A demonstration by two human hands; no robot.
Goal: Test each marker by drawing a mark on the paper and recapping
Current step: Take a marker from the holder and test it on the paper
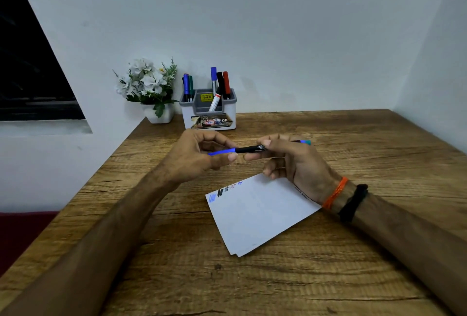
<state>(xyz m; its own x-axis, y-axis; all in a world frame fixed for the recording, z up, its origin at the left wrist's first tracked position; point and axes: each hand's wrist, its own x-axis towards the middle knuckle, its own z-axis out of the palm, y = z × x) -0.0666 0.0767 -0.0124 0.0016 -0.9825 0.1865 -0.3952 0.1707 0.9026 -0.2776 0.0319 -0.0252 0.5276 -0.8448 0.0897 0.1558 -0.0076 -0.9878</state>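
The left hand point(199, 154) curls its fingers point(231, 157) around the blue cap point(222, 152) end of the marker point(250, 149). The right hand point(290, 161) pinches the black barrel. The marker lies level between both hands, above the bench point(328, 265). The paper point(257, 214), marked along its far edge, lies flat beneath the right hand. The organizer point(209, 113) holds further markers beside the flower pot point(159, 113).

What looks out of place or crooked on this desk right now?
The paper lies skewed to the desk edges. In the organizer, one white marker leans diagonally while the others stand upright. Nothing looks spilled or damaged.
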